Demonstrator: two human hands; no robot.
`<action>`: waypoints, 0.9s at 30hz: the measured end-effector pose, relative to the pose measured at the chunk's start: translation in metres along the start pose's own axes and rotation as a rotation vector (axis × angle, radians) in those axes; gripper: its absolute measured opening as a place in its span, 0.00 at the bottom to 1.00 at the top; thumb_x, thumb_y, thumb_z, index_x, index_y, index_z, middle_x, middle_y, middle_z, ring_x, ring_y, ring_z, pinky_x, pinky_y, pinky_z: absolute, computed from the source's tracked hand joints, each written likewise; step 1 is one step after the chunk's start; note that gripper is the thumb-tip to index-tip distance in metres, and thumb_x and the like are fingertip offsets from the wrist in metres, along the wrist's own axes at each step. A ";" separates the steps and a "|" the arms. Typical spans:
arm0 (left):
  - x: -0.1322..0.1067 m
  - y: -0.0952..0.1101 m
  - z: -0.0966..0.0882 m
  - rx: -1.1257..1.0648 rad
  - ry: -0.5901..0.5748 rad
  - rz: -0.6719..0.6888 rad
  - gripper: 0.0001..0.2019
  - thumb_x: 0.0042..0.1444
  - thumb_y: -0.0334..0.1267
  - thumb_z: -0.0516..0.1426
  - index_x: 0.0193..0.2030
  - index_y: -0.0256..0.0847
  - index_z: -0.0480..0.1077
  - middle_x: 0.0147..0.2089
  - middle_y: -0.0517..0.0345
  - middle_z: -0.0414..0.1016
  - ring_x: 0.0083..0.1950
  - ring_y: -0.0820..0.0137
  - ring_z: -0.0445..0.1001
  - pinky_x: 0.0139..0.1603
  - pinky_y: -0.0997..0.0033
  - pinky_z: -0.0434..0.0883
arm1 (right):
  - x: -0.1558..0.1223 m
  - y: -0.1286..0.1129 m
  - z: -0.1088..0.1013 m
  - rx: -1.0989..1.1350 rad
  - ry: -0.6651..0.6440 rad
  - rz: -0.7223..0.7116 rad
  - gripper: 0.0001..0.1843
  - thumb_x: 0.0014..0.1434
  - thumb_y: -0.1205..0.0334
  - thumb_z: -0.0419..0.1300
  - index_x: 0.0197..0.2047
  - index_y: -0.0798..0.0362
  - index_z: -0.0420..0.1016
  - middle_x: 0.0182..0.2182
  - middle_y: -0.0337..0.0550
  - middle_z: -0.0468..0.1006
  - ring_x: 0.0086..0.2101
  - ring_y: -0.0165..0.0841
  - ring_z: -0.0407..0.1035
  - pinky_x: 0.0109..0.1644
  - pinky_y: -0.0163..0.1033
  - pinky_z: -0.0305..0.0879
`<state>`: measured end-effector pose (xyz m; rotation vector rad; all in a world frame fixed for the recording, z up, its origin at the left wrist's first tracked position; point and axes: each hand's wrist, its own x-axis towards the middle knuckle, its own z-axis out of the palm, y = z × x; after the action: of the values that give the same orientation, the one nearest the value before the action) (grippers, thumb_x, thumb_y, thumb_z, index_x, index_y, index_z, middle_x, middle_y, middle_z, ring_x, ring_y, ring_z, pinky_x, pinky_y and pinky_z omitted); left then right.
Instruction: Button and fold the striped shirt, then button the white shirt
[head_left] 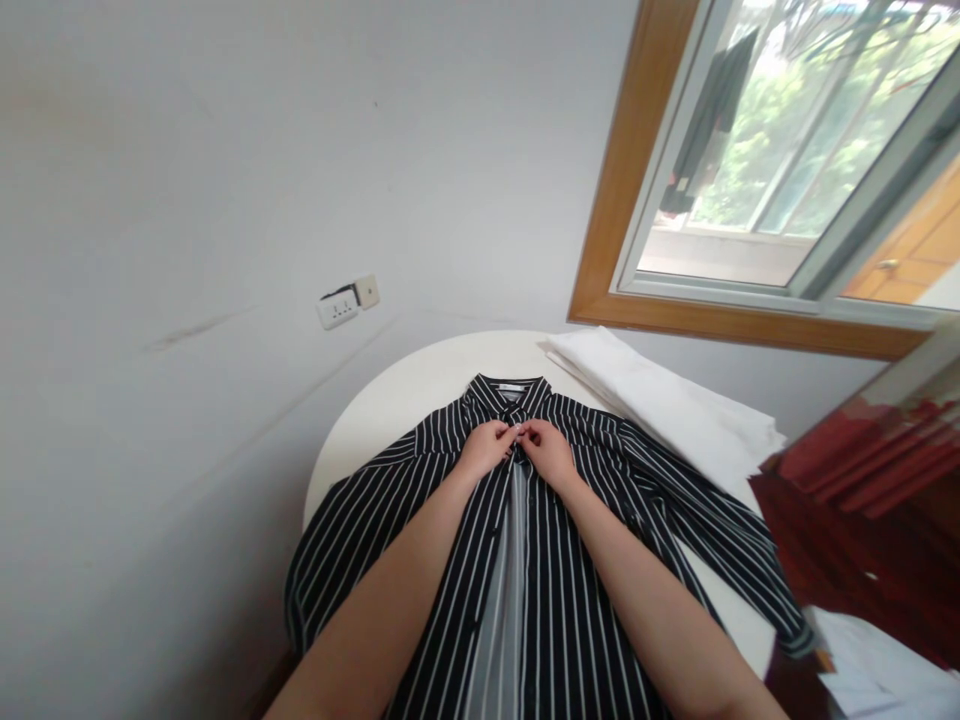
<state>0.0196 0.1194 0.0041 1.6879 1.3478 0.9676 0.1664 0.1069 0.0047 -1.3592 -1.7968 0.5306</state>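
A black shirt with white stripes (600, 560) lies flat, front up, on a round white table (405, 385), its collar pointing away from me. The front opening gapes below my hands, showing the grey inside. My left hand (489, 446) and my right hand (546, 450) meet just under the collar. Both pinch the shirt's front edges together at the top of the opening, fingertips touching. Whatever small part sits between the fingertips is too small to make out.
A folded white cloth (667, 405) lies on the table to the right of the shirt. A red and dark patterned fabric (862, 500) is at the right edge. A wall socket (339, 306) sits on the wall behind; a wood-framed window (750, 200) is upper right.
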 end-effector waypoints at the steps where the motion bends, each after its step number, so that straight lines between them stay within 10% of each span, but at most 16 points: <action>1: 0.000 0.001 0.000 0.003 -0.002 -0.002 0.15 0.56 0.47 0.53 0.30 0.36 0.69 0.26 0.58 0.73 0.24 0.73 0.73 0.23 0.76 0.71 | -0.001 -0.001 0.000 -0.018 0.003 0.004 0.08 0.53 0.65 0.55 0.35 0.50 0.75 0.32 0.38 0.74 0.29 0.29 0.66 0.33 0.34 0.59; 16: 0.006 -0.003 0.002 -0.139 0.021 -0.124 0.06 0.57 0.34 0.52 0.33 0.35 0.68 0.27 0.60 0.71 0.25 0.76 0.71 0.25 0.77 0.70 | -0.003 -0.005 -0.002 -0.121 -0.043 -0.015 0.07 0.56 0.59 0.58 0.38 0.49 0.71 0.29 0.35 0.73 0.29 0.29 0.65 0.32 0.32 0.56; 27: 0.006 -0.011 0.003 0.043 0.008 -0.044 0.09 0.59 0.38 0.49 0.36 0.36 0.68 0.28 0.58 0.71 0.26 0.75 0.71 0.24 0.77 0.69 | 0.002 -0.016 -0.004 -0.377 -0.099 0.036 0.18 0.66 0.51 0.42 0.37 0.49 0.68 0.31 0.38 0.75 0.31 0.30 0.68 0.32 0.32 0.51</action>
<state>0.0189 0.1268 -0.0063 1.6810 1.4147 0.9265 0.1593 0.1027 0.0195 -1.6434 -2.0284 0.2899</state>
